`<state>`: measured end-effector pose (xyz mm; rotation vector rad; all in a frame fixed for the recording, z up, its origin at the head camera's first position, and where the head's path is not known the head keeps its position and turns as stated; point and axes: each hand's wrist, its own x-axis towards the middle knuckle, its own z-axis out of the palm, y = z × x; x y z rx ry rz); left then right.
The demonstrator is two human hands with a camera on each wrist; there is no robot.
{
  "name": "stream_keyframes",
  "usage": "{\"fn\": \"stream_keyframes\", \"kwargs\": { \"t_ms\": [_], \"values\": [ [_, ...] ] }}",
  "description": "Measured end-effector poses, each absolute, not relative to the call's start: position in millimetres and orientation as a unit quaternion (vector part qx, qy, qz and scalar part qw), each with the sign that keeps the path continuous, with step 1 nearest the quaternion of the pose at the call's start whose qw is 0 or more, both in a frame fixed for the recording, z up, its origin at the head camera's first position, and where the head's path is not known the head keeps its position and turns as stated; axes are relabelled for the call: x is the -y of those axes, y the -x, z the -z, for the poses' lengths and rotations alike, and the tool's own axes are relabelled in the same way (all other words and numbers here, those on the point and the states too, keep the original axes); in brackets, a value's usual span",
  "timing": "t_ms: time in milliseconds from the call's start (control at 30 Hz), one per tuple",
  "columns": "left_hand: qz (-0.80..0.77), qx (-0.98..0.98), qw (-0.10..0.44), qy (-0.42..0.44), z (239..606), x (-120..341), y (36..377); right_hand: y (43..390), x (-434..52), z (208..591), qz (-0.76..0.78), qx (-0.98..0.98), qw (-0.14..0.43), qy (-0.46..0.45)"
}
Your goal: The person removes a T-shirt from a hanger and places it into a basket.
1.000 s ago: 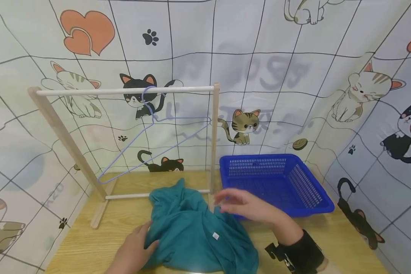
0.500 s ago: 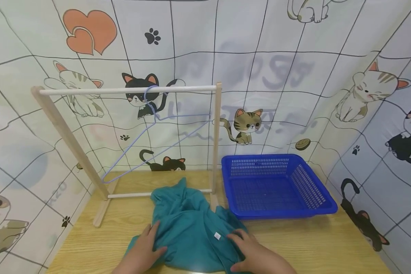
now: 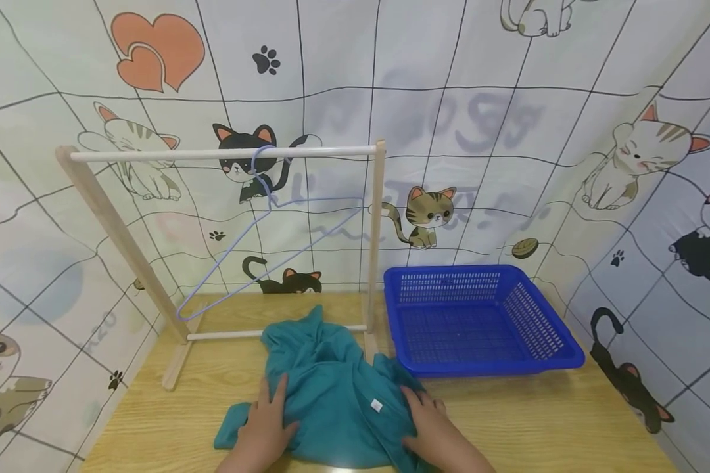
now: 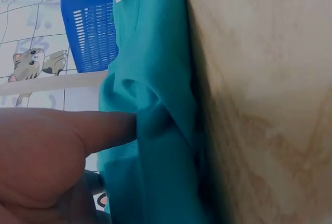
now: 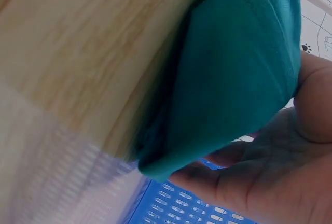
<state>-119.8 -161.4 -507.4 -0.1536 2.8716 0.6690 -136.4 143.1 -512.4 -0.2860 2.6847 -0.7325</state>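
Teal garment (image 3: 331, 401): at tabletop (image 3: 538, 420) front edge; our left hand (image 3: 266, 427) presses flat on it, our right hand (image 3: 432, 430) apparently grips its fold.

No text can be read; the teal garment's (image 3: 331, 401) white tag (image 3: 376, 405) shows nothing legible

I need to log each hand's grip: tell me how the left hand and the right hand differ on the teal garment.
The left hand lies on the teal garment with straight fingers pressing its left side, while the right hand curls round a fold on its right side, as the right wrist view shows. The left hand is toward the wooden rack; the right hand is nearer the blue basket. Both touch the garment on the table.
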Motion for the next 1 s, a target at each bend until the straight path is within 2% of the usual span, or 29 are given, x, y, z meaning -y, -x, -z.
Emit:
{"fn": "stream_keyframes", "kwargs": {
  "t_ms": [367,600,1000],
  "values": [
    [-0.235,-0.970,0.060,-0.025,513.5,170.0,142.4,137.2,-138.7,512.7,0.350,-0.915,0.163,0.114],
    [-0.241,-0.964,0.098,-0.053,518.0,168.5,151.3,139.1,-130.2,510.4,0.395,-0.892,0.182,0.120],
    [-0.277,-0.940,0.134,-0.146,520.2,152.8,142.9,140.1,-118.2,511.9,0.454,-0.858,0.193,0.142]
  ]
}}
